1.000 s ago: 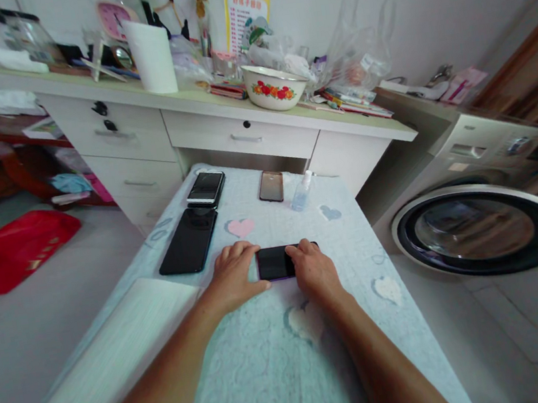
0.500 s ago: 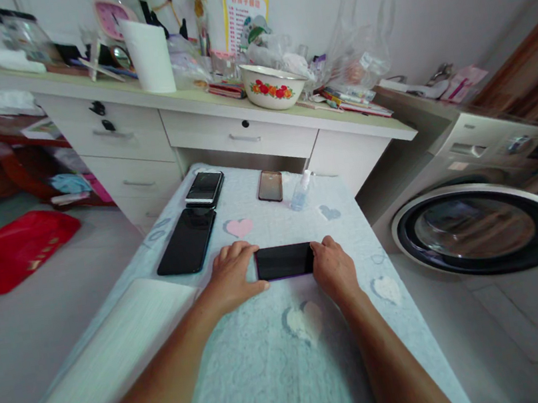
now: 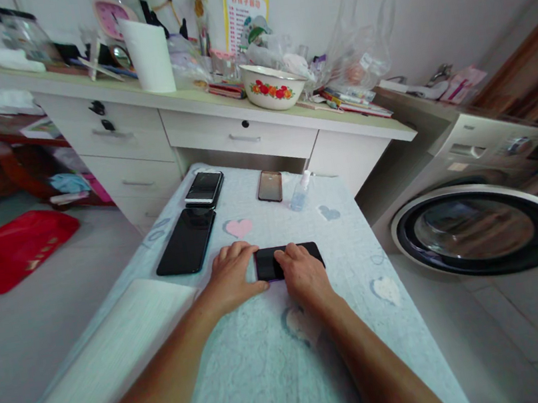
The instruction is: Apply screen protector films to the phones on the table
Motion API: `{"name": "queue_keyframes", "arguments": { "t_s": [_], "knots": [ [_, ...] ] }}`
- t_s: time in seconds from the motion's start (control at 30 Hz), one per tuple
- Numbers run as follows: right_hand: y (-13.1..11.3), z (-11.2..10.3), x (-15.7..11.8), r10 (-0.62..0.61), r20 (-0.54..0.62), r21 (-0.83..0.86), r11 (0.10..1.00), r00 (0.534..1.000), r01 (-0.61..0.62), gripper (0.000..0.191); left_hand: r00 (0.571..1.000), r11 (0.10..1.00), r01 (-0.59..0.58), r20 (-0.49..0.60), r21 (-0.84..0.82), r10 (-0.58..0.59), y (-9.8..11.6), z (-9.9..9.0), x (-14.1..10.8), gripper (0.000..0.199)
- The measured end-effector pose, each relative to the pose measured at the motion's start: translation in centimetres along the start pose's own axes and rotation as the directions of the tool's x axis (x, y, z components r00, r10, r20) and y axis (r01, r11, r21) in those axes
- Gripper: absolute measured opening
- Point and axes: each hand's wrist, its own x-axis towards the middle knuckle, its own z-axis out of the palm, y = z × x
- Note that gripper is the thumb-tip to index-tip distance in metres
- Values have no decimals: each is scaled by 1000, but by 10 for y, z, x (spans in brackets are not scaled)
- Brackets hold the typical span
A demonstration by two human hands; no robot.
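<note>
A dark phone (image 3: 267, 266) lies sideways on the patterned tablecloth (image 3: 255, 378). My left hand (image 3: 232, 277) grips its left end, thumb at the near corner and fingers at the far one. Over the phone's middle, my right hand (image 3: 302, 270) has its fingers closed, with the fingertips on the screen; whether they pinch anything is hidden. Beyond to the left are a large black tablet (image 3: 187, 240) and a phone (image 3: 204, 187) lying on another dark item. A brown phone case (image 3: 270, 186) and a clear spray bottle (image 3: 300, 191) lie at the far side.
A white board or folded sheet (image 3: 97, 375) runs along the table's left edge. Behind the table, a white cabinet (image 3: 207, 126) holds a floral bowl (image 3: 272, 86), a paper roll (image 3: 147, 56) and plastic bags. A washing machine (image 3: 483, 142) stands to the right.
My right hand has moved left from the phone's right end onto the middle of its screen, uncovering that end. My left hand has stayed in place.
</note>
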Motion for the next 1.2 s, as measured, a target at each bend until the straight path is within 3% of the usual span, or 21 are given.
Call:
{"name": "queue_keyframes", "arguments": {
  "t_s": [0.23,0.33,0.5,0.7,0.97,1.2],
  "knots": [
    [-10,0,-3,-189,-17,43,981,982,190,15,1000,1000,22,9,-16,-22,0,-1,0,66],
    [-13,1,-3,-198,-15,45,979,980,199,15,1000,1000,15,1,-17,-15,-1,0,0,66],
    [-9,1,1,-102,0,55,993,995,101,24,1000,1000,8,-3,-11,-8,-1,1,0,66],
    [14,0,2,69,7,27,997,998,-69,30,1000,1000,10,14,-17,-10,3,-4,-1,65],
    [41,-5,-3,268,26,-7,963,963,-268,31,1000,1000,4,9,-26,-4,1,-3,-1,66],
    [46,-11,-7,362,57,-70,931,930,-358,33,1000,1000,5,26,-16,-4,-1,-2,0,68]
  ]
}}
